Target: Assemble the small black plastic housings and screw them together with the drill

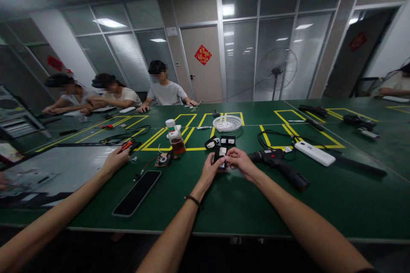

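Between my two hands is a small black box-like part with a white piece on its face [221, 152], held above the green table. My left hand [211, 170], with a dark beaded bracelet at its wrist, grips the part from the left, thumb on the front. The fingertips of my right hand [241, 163] are pinched at its right edge. Just behind lie two similar black parts with white pieces, one black part [228, 141] and another black part [211, 142]. To the right of my right hand lies a black power drill [282, 166].
A co-worker's hand [118, 158] at left holds an orange-and-black tool over a large panel [80, 155]. A phone [137, 194], a bottle of amber liquid [177, 138], a white basket [227, 123] and a white power bank [315, 154] lie around. Several people sit across the table.
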A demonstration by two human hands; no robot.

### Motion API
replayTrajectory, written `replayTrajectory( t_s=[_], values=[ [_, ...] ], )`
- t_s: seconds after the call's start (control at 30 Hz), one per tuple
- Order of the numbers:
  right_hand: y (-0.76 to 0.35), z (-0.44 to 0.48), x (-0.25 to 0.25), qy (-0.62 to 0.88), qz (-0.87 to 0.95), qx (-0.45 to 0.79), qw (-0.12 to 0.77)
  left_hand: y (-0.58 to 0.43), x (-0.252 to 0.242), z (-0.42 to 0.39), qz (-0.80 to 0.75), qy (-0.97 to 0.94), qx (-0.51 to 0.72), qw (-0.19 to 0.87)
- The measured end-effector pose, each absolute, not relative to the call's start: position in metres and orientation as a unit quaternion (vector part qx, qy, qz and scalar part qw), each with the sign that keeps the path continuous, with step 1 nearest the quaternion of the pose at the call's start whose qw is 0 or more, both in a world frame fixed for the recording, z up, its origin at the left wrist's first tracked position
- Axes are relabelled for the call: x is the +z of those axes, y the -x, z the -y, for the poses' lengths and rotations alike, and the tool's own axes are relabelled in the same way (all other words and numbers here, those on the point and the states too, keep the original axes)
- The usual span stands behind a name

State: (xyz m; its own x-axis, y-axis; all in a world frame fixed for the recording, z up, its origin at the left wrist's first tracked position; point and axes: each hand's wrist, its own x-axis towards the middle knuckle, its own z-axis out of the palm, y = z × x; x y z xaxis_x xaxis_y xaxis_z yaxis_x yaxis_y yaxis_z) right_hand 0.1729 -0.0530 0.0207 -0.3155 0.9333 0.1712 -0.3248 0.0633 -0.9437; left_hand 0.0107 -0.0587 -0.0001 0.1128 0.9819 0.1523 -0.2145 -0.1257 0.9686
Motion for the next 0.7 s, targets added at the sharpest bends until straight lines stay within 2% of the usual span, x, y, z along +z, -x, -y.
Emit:
replayTrajectory(
  t_s=[0.27, 0.37, 0.43, 0.5, 0.6, 0.7],
  values=[
    [-0.166, 0.055, 0.019, 0.279, 0.513, 0.622, 0.522, -0.01, 0.004, 0.058, -0.36, -0.494, 0.551, 0.568],
    [-0.173, 0.05, 0.023, 0.305, 0.549, 0.582, 0.517, -0.007, 0.003, 0.057, -0.371, -0.483, 0.558, 0.564],
    [-0.185, 0.045, 0.028, 0.347, 0.62, 0.484, 0.511, -0.006, 0.002, 0.055, -0.382, -0.473, 0.565, 0.558],
    [-0.2, 0.041, 0.034, 0.385, 0.716, 0.329, 0.481, -0.005, 0.001, 0.054, -0.392, -0.464, 0.574, 0.549],
    [-0.218, 0.039, 0.04, 0.393, 0.829, 0.149, 0.369, -0.003, 0.0, 0.052, -0.397, -0.457, 0.588, 0.537],
    [-0.225, 0.041, 0.039, 0.39, 0.885, 0.055, 0.247, -0.002, 0.001, 0.051, -0.392, -0.458, 0.592, 0.535]
  ],
)
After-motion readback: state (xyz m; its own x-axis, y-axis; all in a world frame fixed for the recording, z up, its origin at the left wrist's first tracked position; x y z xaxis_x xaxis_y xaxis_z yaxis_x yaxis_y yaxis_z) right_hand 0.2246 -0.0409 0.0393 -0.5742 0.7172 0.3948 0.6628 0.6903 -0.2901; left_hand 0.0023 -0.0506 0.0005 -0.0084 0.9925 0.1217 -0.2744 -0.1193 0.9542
